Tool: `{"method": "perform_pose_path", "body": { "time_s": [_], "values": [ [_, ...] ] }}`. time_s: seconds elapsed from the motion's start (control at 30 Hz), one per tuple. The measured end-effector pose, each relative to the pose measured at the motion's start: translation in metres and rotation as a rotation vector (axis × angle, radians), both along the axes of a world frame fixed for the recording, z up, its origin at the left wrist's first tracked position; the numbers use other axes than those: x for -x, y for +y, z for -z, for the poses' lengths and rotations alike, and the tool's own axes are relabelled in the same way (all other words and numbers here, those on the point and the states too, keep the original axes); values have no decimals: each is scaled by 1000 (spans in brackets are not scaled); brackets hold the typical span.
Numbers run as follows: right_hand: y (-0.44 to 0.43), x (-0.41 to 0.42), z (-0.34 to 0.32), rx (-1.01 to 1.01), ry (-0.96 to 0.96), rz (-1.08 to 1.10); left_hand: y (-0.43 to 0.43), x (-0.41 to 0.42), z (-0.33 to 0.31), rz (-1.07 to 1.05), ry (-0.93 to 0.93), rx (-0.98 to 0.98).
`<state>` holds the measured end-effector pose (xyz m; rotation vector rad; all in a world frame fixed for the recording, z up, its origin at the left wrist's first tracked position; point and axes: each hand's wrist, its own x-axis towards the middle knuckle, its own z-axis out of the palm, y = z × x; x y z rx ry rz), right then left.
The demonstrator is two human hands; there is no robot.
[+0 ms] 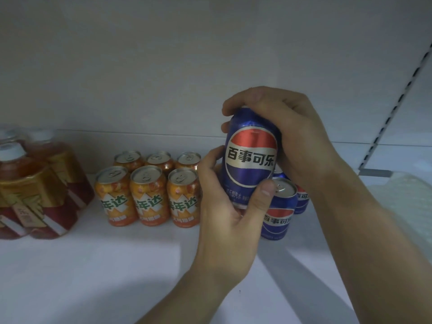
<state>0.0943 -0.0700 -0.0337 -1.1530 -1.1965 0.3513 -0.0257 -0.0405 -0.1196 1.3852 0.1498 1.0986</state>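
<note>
A blue cola can point(250, 157) with a red, white and blue round logo is held upright above a white shelf point(105, 265). My left hand point(224, 211) grips its lower part from the left, thumb across the front. My right hand point(287, 134) grips its top and right side from above. Behind and below it, more blue cola cans point(279, 211) stand on the shelf, partly hidden by the held can and my hands.
Several orange soda cans point(146, 195) stand in two rows left of the cola cans. Bottles of amber drink point(35, 190) with gold labels sit at the far left. A slotted shelf upright point(395, 106) runs along the right, with bubble wrap point(406, 206) below it.
</note>
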Motion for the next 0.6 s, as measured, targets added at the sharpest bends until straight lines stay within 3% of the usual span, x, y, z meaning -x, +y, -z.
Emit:
{"method": "perform_pose_path", "body": {
  "time_s": [0.17,0.27,0.47,0.6],
  "values": [
    [0,-11,1,-33,97,-4,17,6,-5,516,-26,416],
    [-1,-13,1,-42,149,-60,19,8,-4,686,31,512],
    [-1,-9,1,-48,82,5,13,5,-8,296,128,69],
    [-1,-6,1,6,31,1,7,6,-4,181,31,41]
  ]
}}
